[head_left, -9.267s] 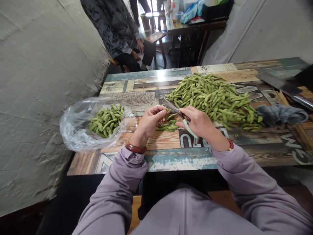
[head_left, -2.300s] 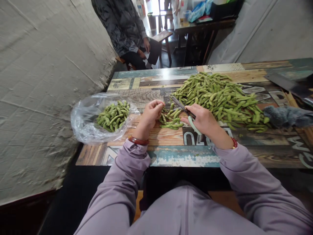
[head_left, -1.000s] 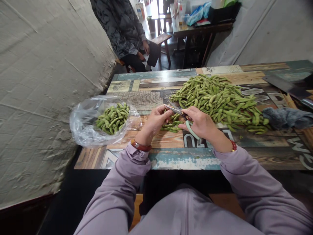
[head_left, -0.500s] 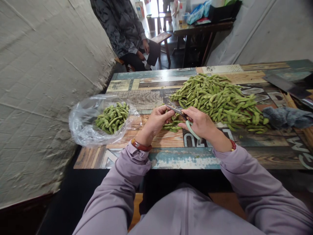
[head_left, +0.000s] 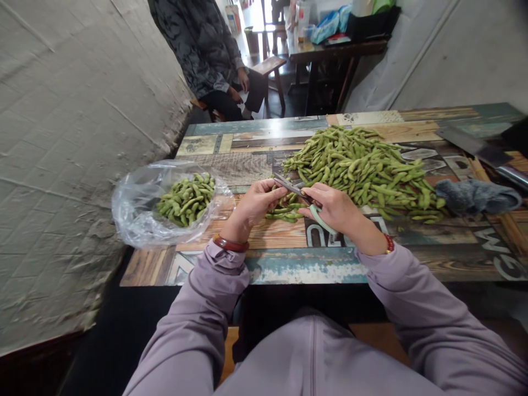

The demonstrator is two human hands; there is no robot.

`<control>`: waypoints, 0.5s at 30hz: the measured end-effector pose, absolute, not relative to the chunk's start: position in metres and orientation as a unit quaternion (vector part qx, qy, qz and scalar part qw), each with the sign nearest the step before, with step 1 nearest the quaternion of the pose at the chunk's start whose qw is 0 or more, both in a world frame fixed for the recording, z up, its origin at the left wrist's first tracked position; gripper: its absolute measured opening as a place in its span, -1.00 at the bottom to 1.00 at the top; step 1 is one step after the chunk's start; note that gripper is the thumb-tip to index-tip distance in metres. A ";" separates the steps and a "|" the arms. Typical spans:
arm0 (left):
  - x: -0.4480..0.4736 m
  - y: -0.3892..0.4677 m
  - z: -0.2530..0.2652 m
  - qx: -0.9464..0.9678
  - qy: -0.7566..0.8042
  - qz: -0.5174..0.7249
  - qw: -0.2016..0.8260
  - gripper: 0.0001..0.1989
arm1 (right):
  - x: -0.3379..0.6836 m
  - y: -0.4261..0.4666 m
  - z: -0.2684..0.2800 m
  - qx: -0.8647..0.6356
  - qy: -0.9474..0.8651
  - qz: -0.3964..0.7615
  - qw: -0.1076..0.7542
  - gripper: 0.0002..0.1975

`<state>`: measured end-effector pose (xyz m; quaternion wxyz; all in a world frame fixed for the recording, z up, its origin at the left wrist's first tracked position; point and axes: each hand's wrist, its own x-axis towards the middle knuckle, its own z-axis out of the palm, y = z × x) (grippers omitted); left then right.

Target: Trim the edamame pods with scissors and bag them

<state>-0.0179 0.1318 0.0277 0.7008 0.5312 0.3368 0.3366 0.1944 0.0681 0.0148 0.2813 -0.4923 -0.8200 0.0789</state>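
My right hand (head_left: pixel 332 208) is wrapped around a pair of scissors (head_left: pixel 317 215) with pale green handles. Their metal blades point left and away, over the fingertips of my left hand (head_left: pixel 258 203). Those fingers are pinched together right at the blades; what they hold is too small and covered to make out. Just beneath and between the hands lies a small group of green edamame pods (head_left: pixel 286 213). Beyond my right hand spreads a large heap of edamame pods (head_left: pixel 355 165). To the left, a clear plastic bag (head_left: pixel 132 203) lies open with more pods (head_left: pixel 187 199) in it.
On the right of the patterned table (head_left: pixel 305 274) are a grey cloth (head_left: pixel 476 196) and a cleaver (head_left: pixel 472 146). A rough white wall (head_left: pixel 61 137) borders the left side. Across the table a person (head_left: pixel 210 60) sits near a wooden stool (head_left: pixel 269 66).
The scissor blades have come closer together at my left fingertips. Both hands keep nearly the same place, and the whole view has shifted slightly.
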 end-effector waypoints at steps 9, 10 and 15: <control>-0.017 0.136 0.028 0.422 0.385 0.433 0.698 -0.65 | 0.199 0.074 0.008 -0.532 -0.782 0.072 0.318 -0.61; -0.017 0.137 0.029 0.411 0.383 0.437 0.702 -0.65 | 0.199 0.074 0.008 -0.536 -0.779 0.074 0.316 -0.59; -0.015 0.136 0.031 0.381 0.369 0.437 0.726 -0.64 | 0.196 0.071 0.010 -0.546 -0.775 0.078 0.308 -0.54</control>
